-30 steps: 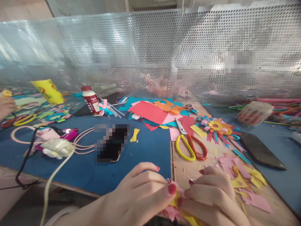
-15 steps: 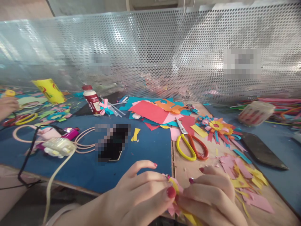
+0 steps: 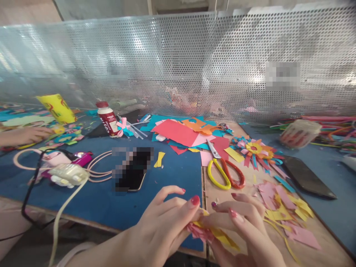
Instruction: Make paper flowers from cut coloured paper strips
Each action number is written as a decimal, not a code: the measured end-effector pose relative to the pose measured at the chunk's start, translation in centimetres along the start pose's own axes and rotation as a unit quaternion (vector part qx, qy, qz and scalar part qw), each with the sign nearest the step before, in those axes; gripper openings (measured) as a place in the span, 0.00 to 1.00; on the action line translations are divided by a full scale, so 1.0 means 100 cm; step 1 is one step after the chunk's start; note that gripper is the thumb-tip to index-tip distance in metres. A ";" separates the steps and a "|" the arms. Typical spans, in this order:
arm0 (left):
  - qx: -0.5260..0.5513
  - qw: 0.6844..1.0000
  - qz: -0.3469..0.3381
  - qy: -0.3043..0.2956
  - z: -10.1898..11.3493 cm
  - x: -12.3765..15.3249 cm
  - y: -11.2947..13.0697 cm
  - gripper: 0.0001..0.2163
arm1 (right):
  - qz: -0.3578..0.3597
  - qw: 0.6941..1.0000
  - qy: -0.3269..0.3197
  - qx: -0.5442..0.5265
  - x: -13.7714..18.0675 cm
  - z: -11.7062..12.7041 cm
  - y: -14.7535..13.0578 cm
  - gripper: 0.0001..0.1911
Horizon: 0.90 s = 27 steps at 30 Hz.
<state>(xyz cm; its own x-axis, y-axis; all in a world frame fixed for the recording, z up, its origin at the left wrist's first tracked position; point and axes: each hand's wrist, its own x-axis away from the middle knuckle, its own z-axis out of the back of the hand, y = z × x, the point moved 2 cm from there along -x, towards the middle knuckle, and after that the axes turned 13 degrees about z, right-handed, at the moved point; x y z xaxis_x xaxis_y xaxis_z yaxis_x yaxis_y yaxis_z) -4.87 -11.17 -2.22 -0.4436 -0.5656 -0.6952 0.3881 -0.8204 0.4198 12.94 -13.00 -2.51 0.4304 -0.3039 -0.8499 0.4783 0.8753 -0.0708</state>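
1. From where I stand, the left hand [image 3: 167,226] has its thumb and fingers closed tight on one end of a pink-and-yellow paper piece [image 3: 207,233]. The right hand [image 3: 244,228] pinches the other end, fingertips together on the yellow strip.
2. The paper piece is held just above the near edge of the table [image 3: 167,178], over the seam where the blue mat meets the bare board.
3. The step looks to me like pressing or folding the layers together. I'd say it goes best with the pinch kept close to the fold, the strips squared up before squeezing, and light pressure so the thin pink fringe doesn't tear.
4. One pair of scissors [image 3: 226,172] lies shut on the board, well beyond the hands.
5. One finished paper flower [image 3: 257,150] lies just right of the scissors.
6. I count two phones: a dark phone [image 3: 308,176] to the right, and another phone [image 3: 130,172] on the mat.
7. There is one bottle [image 3: 107,118], one yellow cup [image 3: 57,107] and one clear tub [image 3: 300,131].
8. One loose heap of coloured sheets [image 3: 180,131] lies at the back, and one scatter of pink and yellow offcuts [image 3: 283,207] beside the right hand.
9. One co-worker's hand [image 3: 25,135] rests at far left.
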 end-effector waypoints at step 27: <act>0.053 0.994 0.095 -0.006 0.001 -0.002 0.004 0.32 | -0.047 0.995 0.005 -0.091 -0.001 -0.002 0.003 0.39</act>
<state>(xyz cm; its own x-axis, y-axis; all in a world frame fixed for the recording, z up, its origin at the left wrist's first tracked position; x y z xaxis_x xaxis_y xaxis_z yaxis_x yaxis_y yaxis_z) -4.74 -11.41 -1.88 -0.3809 -0.7110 -0.5911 0.3783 -0.7031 0.6021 12.87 -12.62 -2.55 0.3822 -0.3838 -0.8406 0.3688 0.8974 -0.2421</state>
